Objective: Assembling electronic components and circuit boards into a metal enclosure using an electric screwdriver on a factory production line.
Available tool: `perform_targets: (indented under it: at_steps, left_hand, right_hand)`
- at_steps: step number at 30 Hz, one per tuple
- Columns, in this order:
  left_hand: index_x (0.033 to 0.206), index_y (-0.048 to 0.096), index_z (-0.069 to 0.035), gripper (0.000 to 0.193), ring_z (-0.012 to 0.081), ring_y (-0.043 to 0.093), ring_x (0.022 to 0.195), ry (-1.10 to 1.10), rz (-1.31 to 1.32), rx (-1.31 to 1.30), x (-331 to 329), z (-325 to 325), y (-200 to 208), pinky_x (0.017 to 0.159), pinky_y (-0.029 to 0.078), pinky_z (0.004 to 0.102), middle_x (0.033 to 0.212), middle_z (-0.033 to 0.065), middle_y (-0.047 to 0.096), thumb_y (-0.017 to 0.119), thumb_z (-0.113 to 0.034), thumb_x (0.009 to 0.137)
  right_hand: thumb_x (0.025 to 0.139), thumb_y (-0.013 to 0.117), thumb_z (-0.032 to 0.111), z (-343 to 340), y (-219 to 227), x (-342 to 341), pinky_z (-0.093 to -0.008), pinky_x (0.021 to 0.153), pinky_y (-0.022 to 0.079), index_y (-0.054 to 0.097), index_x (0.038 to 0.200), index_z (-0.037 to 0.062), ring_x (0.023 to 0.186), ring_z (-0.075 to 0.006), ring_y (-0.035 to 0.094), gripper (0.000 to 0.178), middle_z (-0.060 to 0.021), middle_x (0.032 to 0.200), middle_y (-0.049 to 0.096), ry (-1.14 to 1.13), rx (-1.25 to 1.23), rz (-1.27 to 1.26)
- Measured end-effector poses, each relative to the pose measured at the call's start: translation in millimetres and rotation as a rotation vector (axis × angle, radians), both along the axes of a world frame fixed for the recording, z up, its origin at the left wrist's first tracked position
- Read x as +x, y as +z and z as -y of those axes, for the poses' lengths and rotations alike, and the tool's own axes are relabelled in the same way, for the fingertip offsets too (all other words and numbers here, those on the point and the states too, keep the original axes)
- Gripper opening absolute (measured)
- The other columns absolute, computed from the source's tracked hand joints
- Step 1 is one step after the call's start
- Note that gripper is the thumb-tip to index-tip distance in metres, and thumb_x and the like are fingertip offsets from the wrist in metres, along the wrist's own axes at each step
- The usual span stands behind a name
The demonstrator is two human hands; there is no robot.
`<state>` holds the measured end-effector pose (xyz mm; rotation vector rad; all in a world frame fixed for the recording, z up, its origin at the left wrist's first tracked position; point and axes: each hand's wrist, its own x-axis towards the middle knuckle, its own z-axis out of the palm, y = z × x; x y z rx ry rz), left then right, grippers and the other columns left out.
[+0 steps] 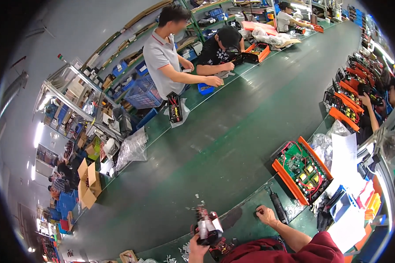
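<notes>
At the near edge of the long green bench, my left hand (198, 249) grips a black electronic unit (210, 232) with red parts and white patches, tilted up off the surface. What the unit is exactly I cannot tell. My right hand (267, 215) rests low on the bench with its fingers curled together; whatever they may hold is hidden. Just right of that hand lies a black electric screwdriver (278, 207). Beyond it sits an orange-sided case (303, 171) with a green circuit board, yellow-wrapped components and red wires.
Small white pieces (180, 255) lie scattered near the left hand. Several orange cases (344, 111) line the right side, beside plastic bags and white paper (343, 153). Across the bench, people work near a black unit (175, 108) and a blue bin (205, 89). A cardboard box (89, 184) stands far left.
</notes>
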<state>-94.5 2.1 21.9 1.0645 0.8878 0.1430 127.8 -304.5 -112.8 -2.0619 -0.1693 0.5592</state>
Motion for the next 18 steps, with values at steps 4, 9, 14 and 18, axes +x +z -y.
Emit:
perform_targets:
  at_steps: [4, 9, 14, 18]
  left_hand:
    - [0.11, 0.067, -0.007, 0.039, 0.0388, 0.064, 0.11, 0.384, 0.069, -0.383, 0, -2, 42, 0.096, 0.048, 0.0638, 0.118, 0.012, 0.069, 0.058, -0.031, 0.081]
    - [0.11, 0.067, -0.008, 0.035, 0.0371, 0.064, 0.114, 0.011, 0.004, 0.363, 1, -2, 31, 0.099, 0.05, 0.0583, 0.12, 0.0133, 0.068, 0.061, -0.027, 0.082]
    - [0.125, 0.06, -0.008, 0.042, 0.0367, 0.058, 0.122, 0.106, 0.068, -0.102, 27, 46, 40, 0.104, 0.042, 0.0596, 0.13, 0.014, 0.063, 0.056, -0.033, 0.091]
    - [0.147, 0.048, -0.013, 0.068, 0.0322, 0.046, 0.137, -0.161, 0.154, -0.283, 34, 80, 32, 0.113, 0.034, 0.0634, 0.147, 0.0135, 0.051, 0.058, -0.047, 0.089]
  right_hand:
    - [0.081, 0.072, 0.021, 3, 1, 3, -0.0384, 0.072, 0.057, 0.069, 0.101, 0.0074, 0.078, -0.0267, 0.072, 0.024, -0.0122, 0.083, 0.073, 0.015, -0.046, 0.052]
    - [0.081, 0.072, 0.02, 1, 8, 11, -0.0387, 0.071, 0.057, 0.069, 0.101, 0.0077, 0.078, -0.0276, 0.072, 0.023, -0.0117, 0.083, 0.073, 0.019, -0.072, 0.054]
    - [0.081, 0.073, 0.023, 1, 12, 11, -0.0395, 0.071, 0.056, 0.069, 0.1, 0.0087, 0.078, -0.0287, 0.072, 0.024, -0.0114, 0.083, 0.073, 0.004, -0.066, 0.084]
    - [0.097, 0.055, 0.039, -12, 10, 5, -0.0508, 0.079, 0.054, 0.068, 0.097, 0.0079, 0.089, -0.0418, 0.068, 0.034, -0.022, 0.09, 0.071, -0.001, -0.117, 0.074]
